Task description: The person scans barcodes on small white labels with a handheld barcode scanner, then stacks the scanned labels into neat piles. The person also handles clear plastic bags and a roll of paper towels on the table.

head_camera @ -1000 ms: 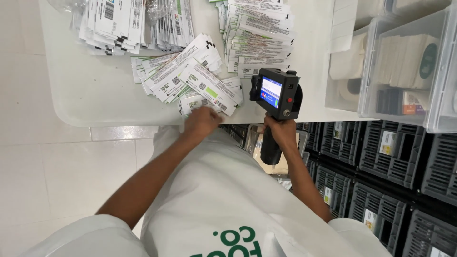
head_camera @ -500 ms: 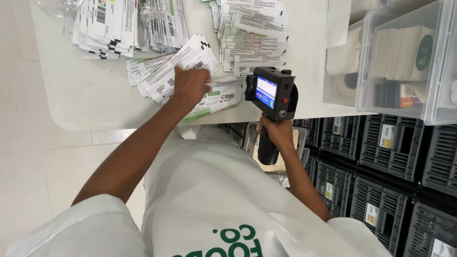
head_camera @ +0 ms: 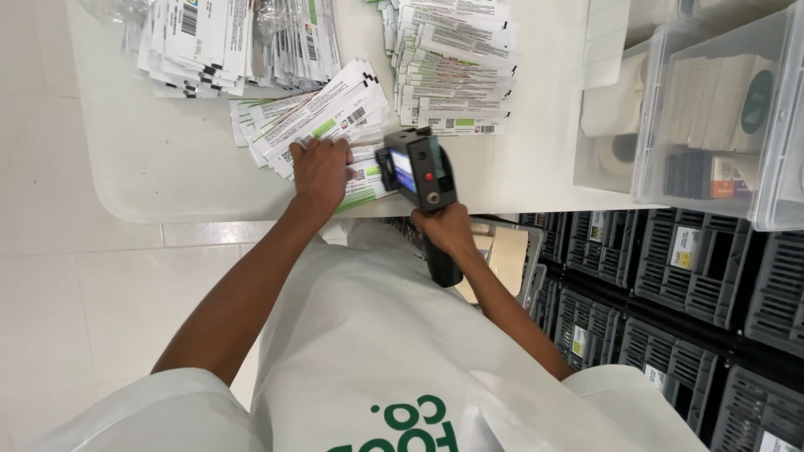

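Only the head view shows this moment. Left hand (head_camera: 320,172) lies flat, fingers spread, pressing down on a fanned stack of white and green label sleeves (head_camera: 322,117) at the near edge of the white worktop (head_camera: 151,180). Right hand (head_camera: 444,230) is clamped round the grip of a black handheld printer (head_camera: 416,167), just right of the left hand. The printer's head points left toward the lowest sleeve, touching or almost touching its right end; I cannot tell which. The sleeves' long axis runs left to right, tilted slightly up to the right. More sleeve stacks (head_camera: 452,67) lie farther back. Clear bins (head_camera: 712,109) stand right, dark crates (head_camera: 670,259) below.
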